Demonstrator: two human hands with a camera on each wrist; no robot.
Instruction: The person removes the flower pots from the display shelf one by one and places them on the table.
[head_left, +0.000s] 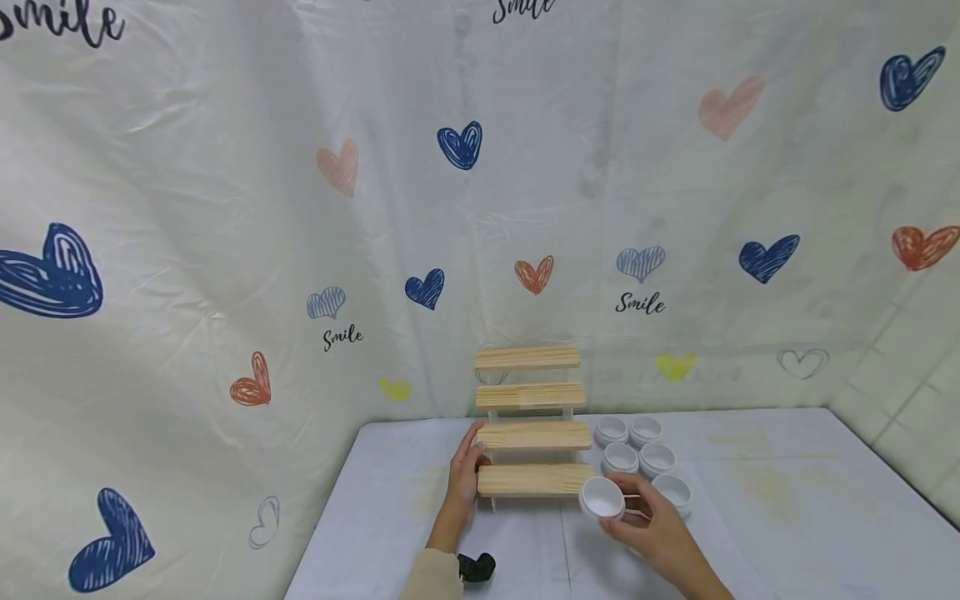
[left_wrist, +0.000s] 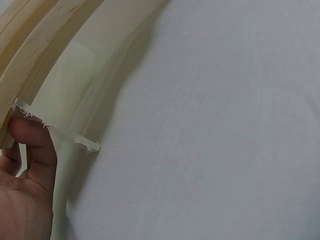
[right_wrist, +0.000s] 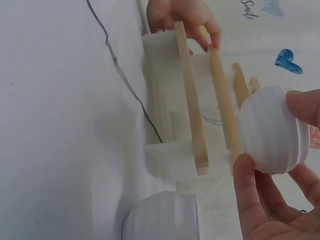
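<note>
A tiered wooden shelf with pale planks on white side supports stands against the backdrop. My left hand grips the left end of its second plank from the bottom; in the left wrist view, fingers bend against the wood beside a frayed white support edge. A small white pot, round with a faceted wall, is held by the fingertips and thumb of my right hand. It is raised by the right end of the lowest plank, its opening towards the head camera. The right wrist view shows the pot side-on.
Several more white pots stand in two columns right of the shelf, the nearest partly behind my right hand. White cloth covers the table. Behind it hangs a backdrop printed with hearts and "Smile". A dark line runs along the cloth.
</note>
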